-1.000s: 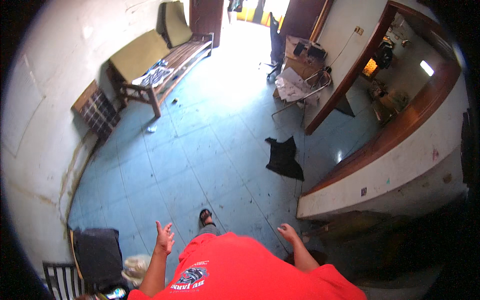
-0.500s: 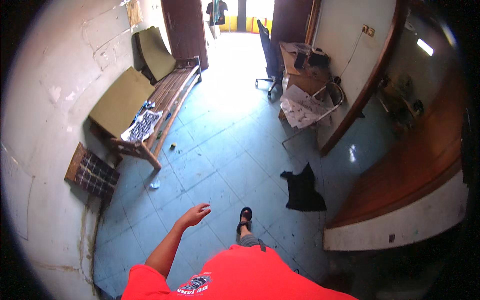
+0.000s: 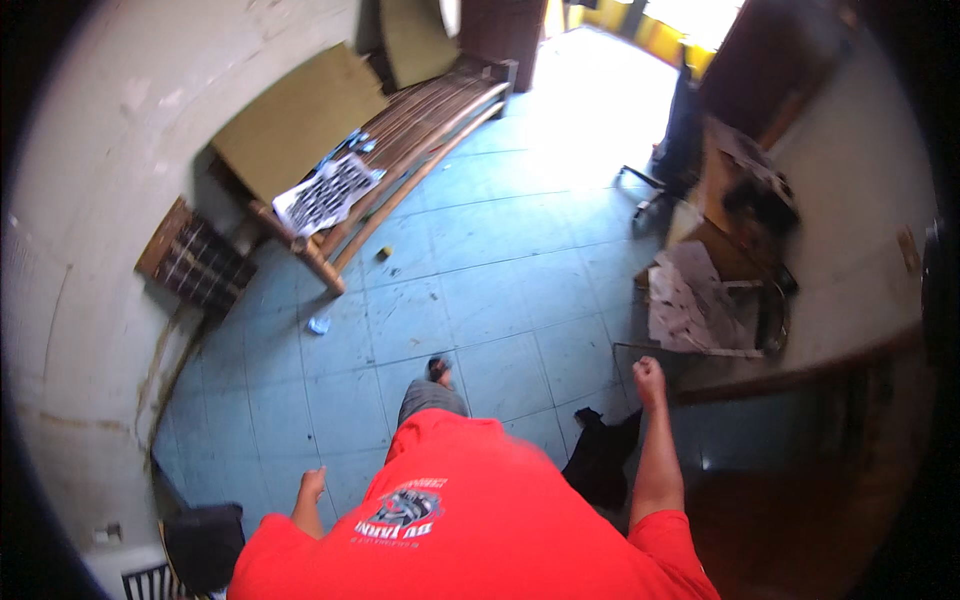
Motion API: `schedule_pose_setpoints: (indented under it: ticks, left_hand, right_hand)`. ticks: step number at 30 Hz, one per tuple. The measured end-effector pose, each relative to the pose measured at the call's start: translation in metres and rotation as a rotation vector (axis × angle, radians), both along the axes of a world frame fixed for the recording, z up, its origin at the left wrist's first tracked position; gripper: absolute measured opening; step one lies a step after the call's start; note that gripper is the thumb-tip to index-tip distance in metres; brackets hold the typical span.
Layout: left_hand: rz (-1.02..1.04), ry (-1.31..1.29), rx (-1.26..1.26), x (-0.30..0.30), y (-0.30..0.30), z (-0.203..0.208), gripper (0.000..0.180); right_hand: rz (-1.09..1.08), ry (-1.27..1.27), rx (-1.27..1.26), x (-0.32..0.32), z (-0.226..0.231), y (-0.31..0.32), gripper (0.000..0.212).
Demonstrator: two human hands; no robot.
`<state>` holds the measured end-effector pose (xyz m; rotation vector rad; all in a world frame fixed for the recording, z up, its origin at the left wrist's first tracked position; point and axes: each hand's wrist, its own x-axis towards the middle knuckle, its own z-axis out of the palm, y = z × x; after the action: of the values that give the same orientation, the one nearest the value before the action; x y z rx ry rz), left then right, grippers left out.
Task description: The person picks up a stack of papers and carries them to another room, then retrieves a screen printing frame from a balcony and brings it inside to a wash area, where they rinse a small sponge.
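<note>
My right hand [image 3: 650, 380] is held out at the right, fingers curled closed, with nothing showing in it. It appears in front of the floor beside a metal-framed chair [image 3: 740, 350] with papers [image 3: 690, 300] on it. Below it a black cloth [image 3: 603, 455] lies on the tiles, partly hidden by my red shirt. My left hand [image 3: 314, 484] hangs low at the left over the floor; its fingers are too small and foreshortened to make out. It touches no object that I can see.
A wooden bench [image 3: 430, 115] with green cushions [image 3: 295, 125] and a printed cloth [image 3: 328, 195] runs along the left wall. A checked panel [image 3: 200, 262] leans nearby. Blue litter [image 3: 318, 325] lies on the tiled floor [image 3: 500, 240]. An office chair [image 3: 670, 150] stands near the bright doorway.
The view has turned to the right and moved forward. My right hand has come into view. My left hand, earlier raised with fingers apart, is now lower and further left.
</note>
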<state>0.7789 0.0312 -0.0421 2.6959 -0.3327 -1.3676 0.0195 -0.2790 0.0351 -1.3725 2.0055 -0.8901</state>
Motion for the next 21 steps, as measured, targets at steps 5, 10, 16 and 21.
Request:
schedule_pose_setpoints:
  ticks: [5,10,16,21]
  left_hand:
    - [-0.239,0.305,0.145,-0.057,-0.091,-0.056,0.044]
    - [-0.653,0.167,-0.317,-0.092,-0.358,-0.063,0.046]
    - [0.083,0.485,-0.964,-0.169,-0.721,0.129,0.035]
    - [-0.003,0.378,-0.694,-0.224,-0.728,0.069,0.047]
  right_hand:
    - [0.150,-0.275,0.016,0.064,0.013,-0.186,0.031]
    - [0.339,-0.038,0.461,0.055,-0.086,-0.196,0.043]
    - [0.296,-0.153,0.876,-0.019,-0.146,-0.194,0.039]
    - [0.341,-0.024,0.905,-0.079,-0.149,-0.355,0.036]
